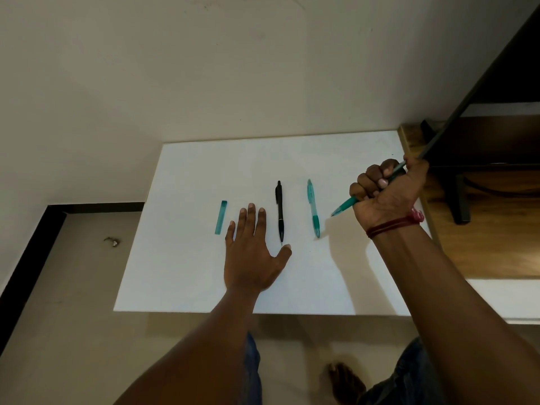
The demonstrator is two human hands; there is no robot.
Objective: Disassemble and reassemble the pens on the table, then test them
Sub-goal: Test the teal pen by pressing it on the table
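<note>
One teal pen (347, 204) gripped in the fisted right hand (388, 190), black pen (280, 211) just right of the flat, open left hand (251, 254)

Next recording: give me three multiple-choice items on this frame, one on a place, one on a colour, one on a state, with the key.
1. Where does the black pen lie?
A. Between the left hand and the lying teal pen
B. In the right hand
C. Off the table

2. What colour is the held pen in the right hand?
A. Black
B. Teal
C. Red

3. How is the left hand?
A. Curled round a pen
B. Flat on the table, fingers straight
C. Raised in a fist

Key: 1 A, the black pen rests on the table with those two on either side; 2 B, a teal barrel sticks out below the fist; 3 B, the palm faces down with the fingers spread.
</note>
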